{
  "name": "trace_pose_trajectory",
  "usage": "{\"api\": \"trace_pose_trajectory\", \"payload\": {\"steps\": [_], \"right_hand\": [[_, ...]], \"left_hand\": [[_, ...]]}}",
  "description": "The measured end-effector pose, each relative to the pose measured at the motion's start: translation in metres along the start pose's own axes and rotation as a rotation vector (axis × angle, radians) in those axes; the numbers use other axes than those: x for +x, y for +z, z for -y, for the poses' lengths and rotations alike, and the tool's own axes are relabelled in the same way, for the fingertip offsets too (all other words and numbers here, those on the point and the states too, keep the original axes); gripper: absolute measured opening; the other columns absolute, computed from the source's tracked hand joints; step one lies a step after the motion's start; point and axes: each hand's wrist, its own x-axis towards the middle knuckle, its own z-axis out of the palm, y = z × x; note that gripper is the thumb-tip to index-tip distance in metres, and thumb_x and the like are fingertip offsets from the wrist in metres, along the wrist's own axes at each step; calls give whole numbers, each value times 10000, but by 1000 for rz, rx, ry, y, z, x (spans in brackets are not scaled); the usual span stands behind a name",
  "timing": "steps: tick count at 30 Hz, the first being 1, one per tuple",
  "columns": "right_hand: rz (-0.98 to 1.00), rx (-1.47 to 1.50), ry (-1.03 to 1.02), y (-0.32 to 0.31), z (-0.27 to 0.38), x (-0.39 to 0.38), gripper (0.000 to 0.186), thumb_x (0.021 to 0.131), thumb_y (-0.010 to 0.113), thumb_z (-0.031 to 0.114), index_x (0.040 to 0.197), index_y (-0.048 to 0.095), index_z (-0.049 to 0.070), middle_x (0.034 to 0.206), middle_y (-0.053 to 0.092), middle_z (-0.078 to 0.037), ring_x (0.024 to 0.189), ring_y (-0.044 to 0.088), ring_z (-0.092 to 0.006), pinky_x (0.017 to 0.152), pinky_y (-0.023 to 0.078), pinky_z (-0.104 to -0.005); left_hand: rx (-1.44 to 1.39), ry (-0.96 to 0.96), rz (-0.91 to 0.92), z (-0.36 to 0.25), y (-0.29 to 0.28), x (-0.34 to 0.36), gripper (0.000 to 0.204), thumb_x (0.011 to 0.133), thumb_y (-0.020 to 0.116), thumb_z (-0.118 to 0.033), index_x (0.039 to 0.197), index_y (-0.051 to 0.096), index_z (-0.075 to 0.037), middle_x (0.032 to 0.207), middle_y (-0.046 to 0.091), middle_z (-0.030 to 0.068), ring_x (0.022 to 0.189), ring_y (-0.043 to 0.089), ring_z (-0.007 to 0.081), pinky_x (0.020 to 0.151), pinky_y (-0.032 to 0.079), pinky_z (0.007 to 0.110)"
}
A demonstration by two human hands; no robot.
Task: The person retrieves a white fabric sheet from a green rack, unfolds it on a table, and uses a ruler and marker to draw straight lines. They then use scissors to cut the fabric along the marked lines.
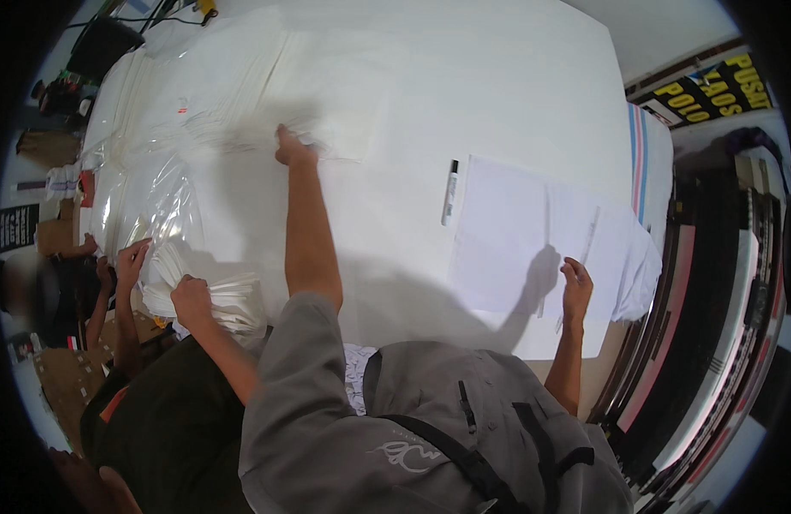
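My left hand [294,147] reaches far over the white table [387,223]. Its fingers close on the near edge of a thin translucent plastic bag [344,128], part of a flat pile; some blur covers the fingertips. On the right, my right hand [576,287] is raised above a white sheet [503,231], thumb and fingers pinched together. Whether anything is between them I cannot make out. A narrow pale strip [590,236] lies on the sheet beyond that hand. Left of the sheet lies a black-and-white marker [449,193].
At my left, a co-worker's hand [191,301] grips a bundle of folded white sheets [234,301]. Clear plastic packs [147,193] cover the table's left side. White cloth with blue and pink stripes [640,163] hangs at the right edge. Stacked long boards [695,334] stand right of the table.
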Motion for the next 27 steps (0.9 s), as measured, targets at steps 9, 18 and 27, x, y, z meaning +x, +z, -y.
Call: {"api": "trace_pose_trajectory", "payload": {"steps": [9, 18, 27], "right_hand": [[125, 19, 5, 25, -13, -55, 338, 997, 652, 209, 1239, 724, -16, 1013, 731, -78, 936, 647, -145, 860, 516, -302], [296, -135, -151, 72, -16, -108, 472, 910, 712, 201, 1350, 645, 42, 1093, 661, -179, 996, 648, -339, 911, 528, -428], [283, 22, -358, 134, 15, -100, 580, 909, 723, 189, 1433, 552, 10, 1196, 604, -231, 1115, 613, -380, 961, 510, -439]], "left_hand": [[831, 906, 203, 127, -98, -133, 618, 931, 785, -425, 1337, 591, -1, 1165, 621, 125, 1140, 571, 302, 1003, 452, 459], [1738, 965, 735, 159, -82, -243, 309, 923, 715, -363, 971, 743, -59, 1072, 711, 78, 1092, 631, 305, 951, 429, 521], [1106, 921, 785, 130, -150, -266, 260, 974, 703, -281, 903, 701, -31, 910, 690, 112, 936, 655, 292, 828, 476, 469]]}}
